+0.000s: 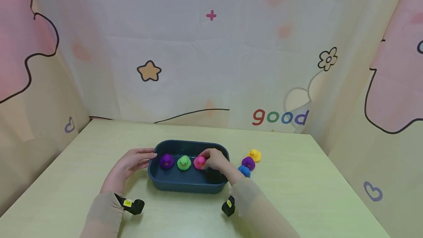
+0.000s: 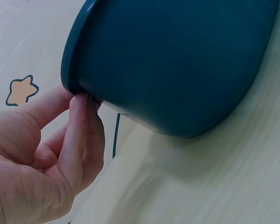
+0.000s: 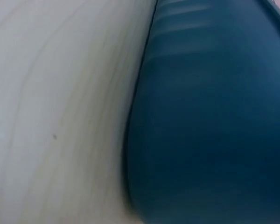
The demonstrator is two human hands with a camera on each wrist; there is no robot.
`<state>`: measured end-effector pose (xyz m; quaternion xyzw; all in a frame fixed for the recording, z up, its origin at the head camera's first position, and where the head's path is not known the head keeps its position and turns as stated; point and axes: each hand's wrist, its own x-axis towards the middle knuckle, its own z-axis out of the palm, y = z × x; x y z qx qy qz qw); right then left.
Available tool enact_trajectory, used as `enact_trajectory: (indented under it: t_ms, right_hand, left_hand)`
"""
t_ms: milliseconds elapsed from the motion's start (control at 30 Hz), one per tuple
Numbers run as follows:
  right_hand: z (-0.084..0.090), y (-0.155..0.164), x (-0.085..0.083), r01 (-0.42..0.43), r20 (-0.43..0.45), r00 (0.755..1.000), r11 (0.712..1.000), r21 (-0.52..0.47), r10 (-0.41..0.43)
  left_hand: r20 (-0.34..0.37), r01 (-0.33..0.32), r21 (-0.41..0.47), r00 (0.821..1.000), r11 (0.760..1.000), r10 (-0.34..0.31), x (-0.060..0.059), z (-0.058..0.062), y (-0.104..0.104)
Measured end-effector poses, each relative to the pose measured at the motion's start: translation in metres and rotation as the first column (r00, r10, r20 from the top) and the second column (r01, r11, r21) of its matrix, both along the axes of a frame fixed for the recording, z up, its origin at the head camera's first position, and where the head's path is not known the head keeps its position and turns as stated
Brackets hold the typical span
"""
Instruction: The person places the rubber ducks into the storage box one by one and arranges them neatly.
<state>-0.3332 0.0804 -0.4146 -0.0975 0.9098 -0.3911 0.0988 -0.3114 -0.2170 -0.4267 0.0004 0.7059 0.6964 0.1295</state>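
A dark blue tub (image 1: 185,185) sits on the pale table, holding a purple duck (image 1: 166,161), a green duck (image 1: 183,162) and a pink duck (image 1: 199,162) in a row. My right hand (image 1: 214,159) reaches into the tub and its fingers curl round the pink duck. My left hand (image 1: 132,161) lies at the tub's left rim; in the left wrist view its fingertips (image 2: 81,100) touch under the rim of the tub (image 2: 177,60). The right wrist view shows only the tub's outer wall (image 3: 210,121).
To the right of the tub stand a yellow duck (image 1: 255,155), a second purple duck (image 1: 248,163) and a blue duck (image 1: 244,170). Patterned fabric walls close in the table at the back and on both sides.
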Motion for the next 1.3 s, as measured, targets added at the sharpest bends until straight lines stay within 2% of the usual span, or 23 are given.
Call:
enact_trajectory:
  t_ms: [167,467,600,733,1000,1300]
  right_hand:
    - [0.011,0.002,0.004,0.018,-0.015,1.000,1.000,-0.018,-0.019]
    - [0.046,0.022,0.008,0.028,-0.071,0.997,0.992,-0.121,-0.037]
    - [0.062,0.043,0.006,0.068,-0.109,0.990,0.988,-0.140,-0.084]
    - [0.069,0.068,0.003,0.144,-0.152,0.974,0.977,-0.155,-0.168]
    - [0.065,0.115,-0.004,0.325,-0.100,0.932,0.926,-0.191,-0.347]
    - [0.039,0.141,-0.004,0.428,0.002,0.899,0.879,-0.211,-0.437]
  left_hand:
    - [-0.008,0.004,0.007,1.000,1.000,-0.003,0.001,-0.002,-0.002]
    - [-0.013,0.003,0.000,1.000,1.000,-0.003,0.000,-0.002,-0.005]
    - [-0.012,0.002,-0.009,1.000,1.000,-0.002,-0.001,0.000,-0.004]
    - [-0.001,-0.004,-0.027,1.000,1.000,0.004,-0.001,0.003,-0.004]
    - [0.006,-0.006,-0.030,1.000,1.000,0.007,-0.001,0.005,-0.003]
    - [0.016,-0.002,-0.042,1.000,0.999,0.002,0.000,0.002,-0.002]
